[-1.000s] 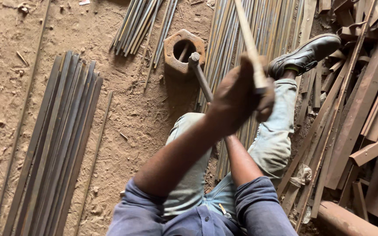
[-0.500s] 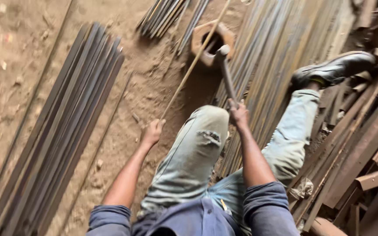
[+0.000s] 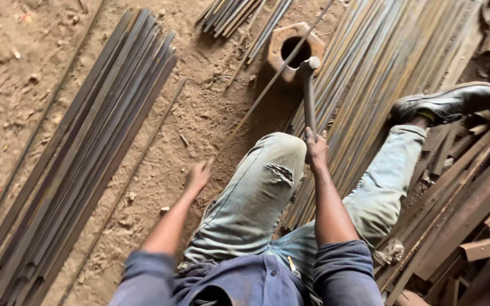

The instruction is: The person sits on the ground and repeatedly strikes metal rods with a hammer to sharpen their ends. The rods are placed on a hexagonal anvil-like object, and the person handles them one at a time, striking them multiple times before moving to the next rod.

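Note:
I sit on a dirt floor with my legs stretched out. My right hand (image 3: 315, 148) grips the handle of a hammer (image 3: 309, 93), whose head rests on a thin metal rod (image 3: 267, 85) at the rim of a rusty ring-shaped block (image 3: 276, 42). My left hand (image 3: 199, 174) holds the near end of that rod, low beside my left knee. The rod runs diagonally up and right, across the block's round hole.
A stack of long flat metal strips (image 3: 80, 153) lies at the left. Many more rods (image 3: 381, 73) lie under my legs and to the right. Rusty angle pieces (image 3: 472, 209) are heaped at the far right. My black shoe (image 3: 446, 102) rests on them.
The hammer, raised close to the camera a second ago, has come down onto the rod at the block. My left hand has moved down to the rod's near end.

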